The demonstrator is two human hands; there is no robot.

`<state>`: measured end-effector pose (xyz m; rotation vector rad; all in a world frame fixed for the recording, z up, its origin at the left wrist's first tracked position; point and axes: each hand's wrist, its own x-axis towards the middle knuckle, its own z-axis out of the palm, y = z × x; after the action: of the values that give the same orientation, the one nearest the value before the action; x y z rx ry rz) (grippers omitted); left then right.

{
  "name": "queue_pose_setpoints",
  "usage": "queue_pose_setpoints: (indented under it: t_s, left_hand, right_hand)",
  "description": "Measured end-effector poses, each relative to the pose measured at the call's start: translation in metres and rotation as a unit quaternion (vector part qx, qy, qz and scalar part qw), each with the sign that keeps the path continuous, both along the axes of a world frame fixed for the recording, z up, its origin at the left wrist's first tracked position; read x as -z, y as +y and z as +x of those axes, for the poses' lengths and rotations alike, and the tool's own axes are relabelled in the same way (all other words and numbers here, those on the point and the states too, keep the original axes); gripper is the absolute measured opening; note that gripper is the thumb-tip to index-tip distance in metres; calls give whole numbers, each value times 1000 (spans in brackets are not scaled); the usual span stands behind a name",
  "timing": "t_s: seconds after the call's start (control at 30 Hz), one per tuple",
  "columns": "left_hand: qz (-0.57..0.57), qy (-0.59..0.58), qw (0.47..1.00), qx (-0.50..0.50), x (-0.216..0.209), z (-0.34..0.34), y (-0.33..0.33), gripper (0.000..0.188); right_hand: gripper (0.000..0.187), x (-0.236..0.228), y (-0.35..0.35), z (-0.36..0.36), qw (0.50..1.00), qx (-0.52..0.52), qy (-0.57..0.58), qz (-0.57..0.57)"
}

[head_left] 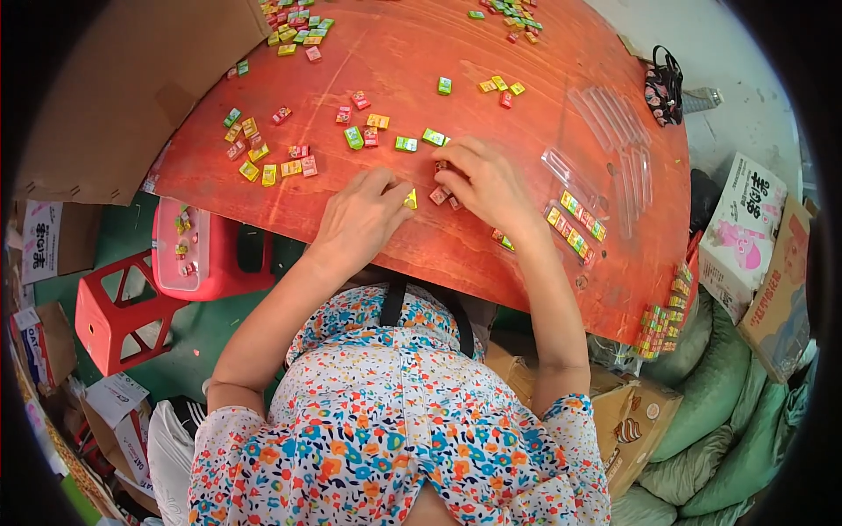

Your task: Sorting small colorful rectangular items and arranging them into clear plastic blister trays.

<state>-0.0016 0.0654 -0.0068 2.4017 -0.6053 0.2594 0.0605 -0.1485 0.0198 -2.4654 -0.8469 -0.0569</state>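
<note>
My left hand (pixel 361 219) is closed at the table's near edge, thumb and fingertips pinching a small yellow box (pixel 410 200). Just to its right, my right hand (pixel 484 186) curls its fingers over a few small red boxes (pixel 438 195), gripping one that is partly hidden. Green boxes (pixel 434 137) lie just beyond my fingers. More little boxes in red, yellow and green are scattered to the left, among them a yellow one (pixel 268 174). Beside my right forearm, clear plastic trays (pixel 572 233) hold rows of these boxes.
Empty clear trays (pixel 611 123) lie at the right of the red table (pixel 307 207). Stacked filled packs (pixel 660 324) sit at its right corner. A large cardboard box (pixel 114 96) stands at the left. Red stools (pixel 123 311) and a plastic tub (pixel 182 254) are below it.
</note>
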Motion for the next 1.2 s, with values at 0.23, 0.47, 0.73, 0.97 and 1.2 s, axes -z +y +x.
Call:
queue_pose_setpoints:
  t_s: [0.23,0.47,0.73,0.97,1.2]
  left_hand:
    - [36,-7,997,-70,-1,12,33,39]
    - [-1,-103,995,-14,-8,8,17,40]
    - [-6,-16,1000,1,3,1,5,32]
    - [-38,9,999,22,-6,9,-1,29]
    - [16,-13,999,34,7,12,-11,24]
  right_hand:
    - [21,7,7,-1,999,34,17,0]
    - [21,1,11,-13,996,30,38,70]
    - [26,5,11,-33,994,-32,-101,13]
    - [25,2,9,-37,990,66,-98,-80]
    - [27,8,0,-37,999,15,-36,4]
